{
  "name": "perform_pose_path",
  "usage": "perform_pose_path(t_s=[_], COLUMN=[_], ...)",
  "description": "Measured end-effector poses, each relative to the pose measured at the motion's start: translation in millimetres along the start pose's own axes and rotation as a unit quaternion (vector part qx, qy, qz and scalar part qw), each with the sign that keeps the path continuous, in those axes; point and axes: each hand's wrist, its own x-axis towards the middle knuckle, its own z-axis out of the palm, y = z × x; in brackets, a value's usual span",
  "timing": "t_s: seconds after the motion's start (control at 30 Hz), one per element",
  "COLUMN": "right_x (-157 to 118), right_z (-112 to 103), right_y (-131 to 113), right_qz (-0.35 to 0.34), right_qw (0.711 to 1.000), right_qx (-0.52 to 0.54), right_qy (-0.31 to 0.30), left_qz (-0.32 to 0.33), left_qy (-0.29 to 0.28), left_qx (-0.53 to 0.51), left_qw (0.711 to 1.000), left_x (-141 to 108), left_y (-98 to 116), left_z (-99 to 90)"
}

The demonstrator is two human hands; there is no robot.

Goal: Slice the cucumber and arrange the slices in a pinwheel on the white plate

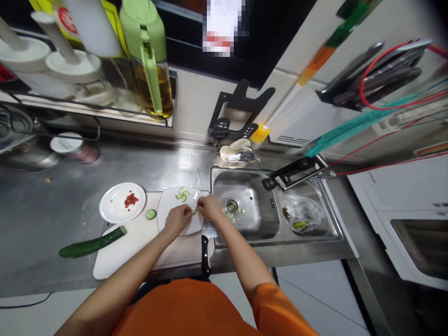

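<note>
On a white cutting board (121, 252) rests a white square plate (170, 203), with thin cucumber slices (182, 194) fanned near its far edge. My left hand (179, 218) is closed over the plate, its fingertips pinching one end of a small green cucumber piece (194, 211). At the piece's other end my right hand (209, 207) is also closed, fingertips together. A cucumber round (150, 214) lies left of the plate. The black-handled knife (206, 254) lies at the board's right side, its blade partly under my right hand. A cut cucumber (91, 246) lies at the left.
A round white plate (105, 205) with red bits stands behind the board. The sink (257, 233) is on the right, with a faucet (297, 172) and a plastic bag (310, 214). A rack (133, 112) of bottles and jars hangs at the back left.
</note>
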Motion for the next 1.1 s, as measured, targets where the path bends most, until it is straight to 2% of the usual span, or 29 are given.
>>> perform_pose_path(t_s=[0.33, 0.47, 0.63, 0.93, 1.1], right_x=[2.8, 3.2, -1.5, -12.3, -29.7], right_z=[10.1, 15.1, 19.6, 28.3, 38.5], right_y=[0.9, 2.0, 0.9, 1.2, 0.8], right_qz=[-0.024, -0.036, -0.022, -0.009, 0.018], right_qw=[0.998, 0.996, 0.996, 0.994, 0.991], right_qx=[-0.061, -0.078, -0.079, -0.069, -0.055], right_qy=[0.009, 0.035, 0.037, 0.079, 0.117], left_qz=[0.005, 0.09, 0.227, 0.275, 0.289], left_qy=[0.008, 0.07, 0.067, 0.063, 0.073], left_qx=[0.057, 0.06, 0.061, 0.074, 0.082], left_qw=[0.998, 0.992, 0.97, 0.957, 0.951], left_x=[7.4, 9.3, 11.3, 9.8, 9.8], left_y=[-3.6, -12.3, -25.0, -30.1, -31.8], left_z=[9.6, 15.7, 25.2, 28.0, 29.7])
